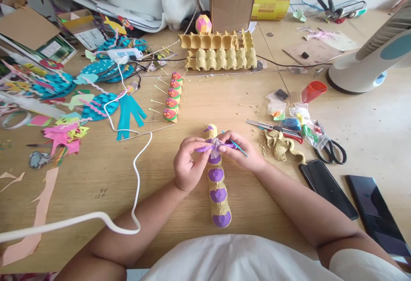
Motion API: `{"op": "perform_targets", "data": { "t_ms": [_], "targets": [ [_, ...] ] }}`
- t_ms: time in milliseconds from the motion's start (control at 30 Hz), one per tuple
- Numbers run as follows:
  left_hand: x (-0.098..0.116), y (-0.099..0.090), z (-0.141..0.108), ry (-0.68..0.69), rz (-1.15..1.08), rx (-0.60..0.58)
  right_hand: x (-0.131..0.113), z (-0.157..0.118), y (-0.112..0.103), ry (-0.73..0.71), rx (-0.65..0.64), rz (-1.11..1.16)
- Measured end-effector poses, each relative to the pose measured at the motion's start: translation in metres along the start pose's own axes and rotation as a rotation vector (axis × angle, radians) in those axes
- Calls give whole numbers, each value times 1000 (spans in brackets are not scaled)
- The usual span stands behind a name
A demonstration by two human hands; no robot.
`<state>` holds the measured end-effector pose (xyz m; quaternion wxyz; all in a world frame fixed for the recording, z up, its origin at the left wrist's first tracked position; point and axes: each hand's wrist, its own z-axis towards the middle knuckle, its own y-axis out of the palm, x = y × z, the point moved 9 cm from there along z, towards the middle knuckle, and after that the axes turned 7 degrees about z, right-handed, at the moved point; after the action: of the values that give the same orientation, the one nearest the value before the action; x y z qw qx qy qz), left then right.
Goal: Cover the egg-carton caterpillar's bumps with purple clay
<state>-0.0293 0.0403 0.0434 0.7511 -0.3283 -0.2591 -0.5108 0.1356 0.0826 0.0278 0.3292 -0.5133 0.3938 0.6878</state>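
Observation:
My left hand [189, 163] and my right hand [242, 152] meet over a strip cut from an egg carton [219, 208]. Between their fingertips is a small clear plastic bag [215, 147] with purple clay in and around it, pinched from both sides. A thin blue stick [238, 147] also lies in my right hand's fingers. Under the hands the carton strip runs lengthwise toward me, its bumps capped with smooth purple clay. Its far bump bears only a small purple patch. The bag and fingers hide part of the strip.
A red and green carton caterpillar [171, 97] with pins lies beyond. Egg cartons [224, 58] stand behind. To the right are a utility knife [274, 128], carton scraps [278, 145], scissors [334, 150] and phones [327, 189]. A white cable [136, 174] crosses the left side.

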Motion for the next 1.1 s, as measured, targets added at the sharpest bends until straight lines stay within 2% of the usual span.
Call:
{"op": "perform_targets", "data": {
  "t_ms": [133,300,500,700,867,1100],
  "targets": [
    [-3,-1,1,-7,33,7,-2,-1,7,-38,-70,24],
    [-4,5,-1,-50,-41,-36,-4,0,5,-73,-39,-59],
    [6,20,0,-36,-174,-184,-9,1,4,-159,-33,-73],
    [0,10,2,-54,-171,-19,0,0,3,-115,1,-79],
    [-5,9,0,-57,-37,-25,-3,0,-2,-57,52,-30],
    [1,1,2,8,37,-5,-3,-1,2,-27,19,141]
  ]
}}
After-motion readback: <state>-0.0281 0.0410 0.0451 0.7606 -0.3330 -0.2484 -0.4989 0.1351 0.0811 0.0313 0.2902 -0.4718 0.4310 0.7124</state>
